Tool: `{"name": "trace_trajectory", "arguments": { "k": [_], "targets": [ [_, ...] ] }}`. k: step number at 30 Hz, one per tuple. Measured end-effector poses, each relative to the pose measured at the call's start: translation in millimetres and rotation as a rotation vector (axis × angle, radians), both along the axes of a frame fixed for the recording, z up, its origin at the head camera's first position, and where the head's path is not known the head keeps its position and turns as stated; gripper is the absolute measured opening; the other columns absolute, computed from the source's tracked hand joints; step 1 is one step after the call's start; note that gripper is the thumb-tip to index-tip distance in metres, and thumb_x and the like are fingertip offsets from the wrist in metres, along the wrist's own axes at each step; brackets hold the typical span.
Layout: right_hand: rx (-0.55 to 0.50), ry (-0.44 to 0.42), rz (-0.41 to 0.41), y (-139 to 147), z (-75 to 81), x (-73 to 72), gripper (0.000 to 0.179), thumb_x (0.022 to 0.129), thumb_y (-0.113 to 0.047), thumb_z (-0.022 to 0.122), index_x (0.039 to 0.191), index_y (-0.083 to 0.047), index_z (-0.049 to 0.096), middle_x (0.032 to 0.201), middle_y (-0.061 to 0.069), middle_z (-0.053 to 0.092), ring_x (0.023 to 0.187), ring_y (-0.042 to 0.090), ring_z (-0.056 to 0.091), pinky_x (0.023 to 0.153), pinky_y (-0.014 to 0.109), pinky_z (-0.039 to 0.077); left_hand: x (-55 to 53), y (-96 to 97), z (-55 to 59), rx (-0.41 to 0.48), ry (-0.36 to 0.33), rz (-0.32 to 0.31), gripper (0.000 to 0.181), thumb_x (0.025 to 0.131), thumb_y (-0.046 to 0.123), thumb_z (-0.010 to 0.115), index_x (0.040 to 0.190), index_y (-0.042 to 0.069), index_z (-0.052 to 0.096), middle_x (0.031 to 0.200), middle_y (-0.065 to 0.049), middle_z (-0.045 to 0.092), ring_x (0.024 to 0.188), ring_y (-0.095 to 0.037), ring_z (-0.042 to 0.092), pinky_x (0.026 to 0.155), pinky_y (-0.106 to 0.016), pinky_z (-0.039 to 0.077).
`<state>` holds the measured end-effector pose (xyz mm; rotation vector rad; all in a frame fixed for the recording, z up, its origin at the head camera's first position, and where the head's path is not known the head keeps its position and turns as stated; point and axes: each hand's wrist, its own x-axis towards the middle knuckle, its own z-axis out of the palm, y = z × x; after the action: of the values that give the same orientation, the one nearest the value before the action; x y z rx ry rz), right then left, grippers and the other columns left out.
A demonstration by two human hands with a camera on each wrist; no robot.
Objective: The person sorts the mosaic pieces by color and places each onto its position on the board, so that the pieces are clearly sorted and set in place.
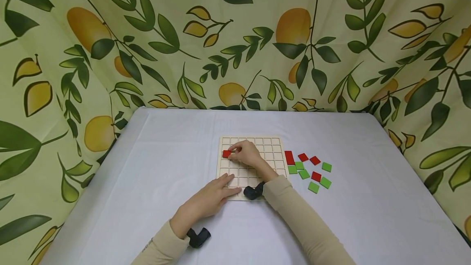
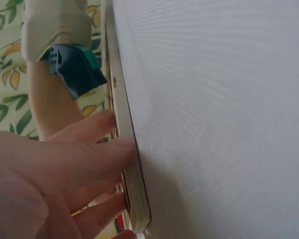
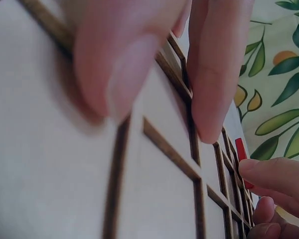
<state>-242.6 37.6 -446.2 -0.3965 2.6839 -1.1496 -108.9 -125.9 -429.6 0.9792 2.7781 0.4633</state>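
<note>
A square wooden board (image 1: 272, 162) with a grid of raised lines lies on the white tabletop. My right hand (image 1: 245, 153) reaches over it and pinches a small red square tile (image 1: 226, 154) by its right side, at the board's left column. The right wrist view catches that tile (image 3: 240, 149) at the fingertips of the right hand (image 3: 284, 181). Palm down, my left hand (image 1: 209, 195) rests its spread fingers on the board's lower left part. Its thumb (image 2: 99, 154) lies along the near edge of the board in the left wrist view.
Right of the board lie several loose green tiles (image 1: 326, 167) and red tiles (image 1: 315, 160). A longer red patch (image 1: 289, 158) touches or nearly touches the board's right edge. Behind the white-covered table (image 1: 165, 146) hangs a leaf-and-fruit patterned curtain (image 1: 235, 60).
</note>
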Motion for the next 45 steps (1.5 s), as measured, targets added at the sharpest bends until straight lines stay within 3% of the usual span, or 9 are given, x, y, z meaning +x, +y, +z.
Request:
{"name": "trace_trajectory", "arguments": {
  "k": [5,18,27,45],
  "targets": [
    [0.052,-0.002,-0.018,-2.9,1.6,1.0,0.024,0.079,-0.021,0.079,0.101,-0.014,0.077,0.074,0.002,0.061,0.065,0.011,0.046,0.053,0.018,0.031,-0.3,0.5,-1.5,-0.004,0.010,0.003,0.037,0.097,0.011,0.054,0.132,0.020,0.061,0.149,-0.018,0.045,0.141,-0.038,0.040,0.113,-0.051,0.041],
    [0.072,-0.026,-0.037,-4.9,2.2,1.8,0.028,0.076,-0.025,0.081,0.103,-0.018,0.077,0.074,0.001,0.061,0.066,0.012,0.047,0.054,0.020,0.031,0.1,0.4,-0.7,-0.024,0.045,-0.019,0.037,0.096,0.012,0.055,0.132,0.019,0.060,0.148,-0.019,0.046,0.140,-0.038,0.041,0.113,-0.049,0.041],
    [-0.038,-0.053,-0.032,1.5,1.0,3.3,0.024,0.079,-0.018,0.079,0.102,-0.013,0.077,0.080,0.005,0.065,0.071,0.012,0.050,0.058,0.018,0.037,0.5,-0.6,0.0,-0.023,0.047,-0.028,0.037,0.096,0.011,0.055,0.132,0.019,0.060,0.149,-0.019,0.045,0.140,-0.038,0.042,0.113,-0.049,0.041],
    [-0.163,-0.074,-0.030,28.0,8.7,22.4,0.022,0.082,-0.015,0.075,0.101,-0.005,0.076,0.067,-0.001,0.054,0.059,0.009,0.045,0.051,0.018,0.036,0.7,1.1,0.9,0.012,-0.011,0.009,0.037,0.097,0.011,0.054,0.133,0.018,0.060,0.151,-0.018,0.043,0.142,-0.038,0.038,0.115,-0.051,0.038]
  ]
}}
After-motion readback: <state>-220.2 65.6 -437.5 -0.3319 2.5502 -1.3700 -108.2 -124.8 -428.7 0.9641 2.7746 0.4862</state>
